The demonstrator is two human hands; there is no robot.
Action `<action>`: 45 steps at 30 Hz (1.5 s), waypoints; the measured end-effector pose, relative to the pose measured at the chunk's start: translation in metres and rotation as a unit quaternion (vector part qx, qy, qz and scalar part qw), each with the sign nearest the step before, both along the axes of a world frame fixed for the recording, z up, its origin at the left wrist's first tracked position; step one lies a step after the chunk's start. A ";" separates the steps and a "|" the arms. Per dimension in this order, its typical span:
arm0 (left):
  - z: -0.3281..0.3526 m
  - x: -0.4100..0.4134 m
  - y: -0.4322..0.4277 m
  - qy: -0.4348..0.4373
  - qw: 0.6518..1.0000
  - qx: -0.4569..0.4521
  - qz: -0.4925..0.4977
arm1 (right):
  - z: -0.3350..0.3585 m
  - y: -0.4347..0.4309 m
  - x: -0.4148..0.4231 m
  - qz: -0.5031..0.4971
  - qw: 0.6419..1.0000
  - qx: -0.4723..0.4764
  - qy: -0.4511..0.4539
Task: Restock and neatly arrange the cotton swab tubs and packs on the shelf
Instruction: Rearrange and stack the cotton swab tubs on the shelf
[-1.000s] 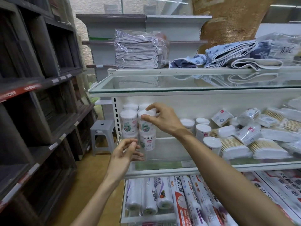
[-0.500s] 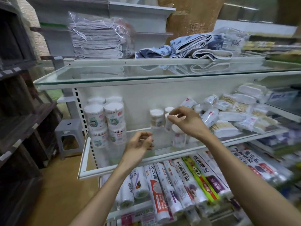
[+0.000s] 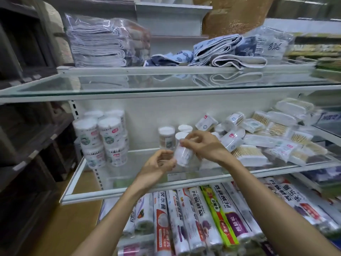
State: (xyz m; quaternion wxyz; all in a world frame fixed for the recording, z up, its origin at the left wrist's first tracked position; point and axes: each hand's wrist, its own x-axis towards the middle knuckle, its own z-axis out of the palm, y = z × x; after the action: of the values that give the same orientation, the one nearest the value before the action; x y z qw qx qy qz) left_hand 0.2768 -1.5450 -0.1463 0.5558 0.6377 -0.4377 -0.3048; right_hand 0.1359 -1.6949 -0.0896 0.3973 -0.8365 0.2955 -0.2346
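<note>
Nearest, under both forearms, wrap rolls [image 3: 184, 218] lie side by side on the lower shelf. Above them runs the white front rim of the glass shelf [image 3: 129, 193], its left corner jutting out over the aisle floor.

Over that shelf's bare middle the hands meet around one cotton swab tub [image 3: 184, 156], tilted and held above the glass. The right hand [image 3: 204, 146] wraps it from the right, thumb and forefinger pinching near its lid. The left hand [image 3: 156, 166] curls against its lower left side, touching it; blur hides whether it truly grips.

Bare glass stretches left of the hands as far as the stacked tubs [image 3: 103, 141], two high at the shelf's left end. Just behind the held tub, loose tubs [image 3: 166, 139] stand upright near the back wall. Close beside the right wrist, swab packs [image 3: 258, 145] lie in a loose heap that runs toward the shelf's right end.

The upper glass shelf [image 3: 166, 85] overhangs all this, carrying folded cloths [image 3: 227, 50] and bagged towels [image 3: 99, 43].
</note>
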 end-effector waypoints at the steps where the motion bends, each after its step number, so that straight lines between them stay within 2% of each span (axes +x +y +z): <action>1: 0.002 -0.002 -0.001 0.008 1.000 -0.001 0.005 | 0.000 -0.003 0.002 0.007 1.000 0.005 -0.012; 6: 0.008 -0.009 -0.002 0.052 0.998 -0.016 0.038 | -0.001 -0.011 0.012 0.048 0.997 0.012 -0.063; 11: 0.005 -0.008 -0.006 0.105 0.987 -0.066 0.104 | -0.005 -0.013 0.017 0.097 0.985 0.093 -0.105; 15: 0.020 0.006 -0.010 0.078 0.979 -0.108 0.151 | -0.003 -0.014 0.016 0.140 0.959 0.209 -0.133; 18: 0.030 0.013 -0.011 0.068 0.978 -0.130 0.148 | -0.001 -0.015 0.020 0.146 0.955 0.220 -0.139; 22: 0.026 0.016 -0.007 0.079 0.978 -0.132 0.140 | 0.005 -0.014 0.025 0.138 0.964 0.179 -0.140; 26: 0.012 0.012 0.002 0.061 0.987 -0.069 0.135 | 0.010 -0.015 0.041 0.099 0.987 0.064 -0.107; 28: 0.005 0.013 0.007 0.058 0.984 -0.066 0.156 | 0.015 -0.013 0.054 0.082 0.993 0.004 -0.079; 34: 0.000 0.030 0.032 0.051 0.981 -0.060 0.178 | 0.019 0.001 0.120 0.117 0.983 -0.133 -0.045; 39: 0.004 0.044 0.047 0.023 0.984 -0.054 0.170 | 0.001 0.009 0.170 0.150 0.968 -0.198 0.024; 45: 0.007 0.048 0.056 0.016 0.986 -0.063 0.151 | -0.022 0.007 0.196 0.135 0.966 -0.215 0.046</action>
State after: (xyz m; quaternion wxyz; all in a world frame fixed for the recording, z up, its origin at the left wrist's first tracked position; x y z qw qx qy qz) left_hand 0.3244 -1.4893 -0.1395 0.6415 0.6551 -0.3459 -0.1990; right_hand 0.3314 -1.6883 -0.1118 0.2223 -0.9443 0.1400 -0.1981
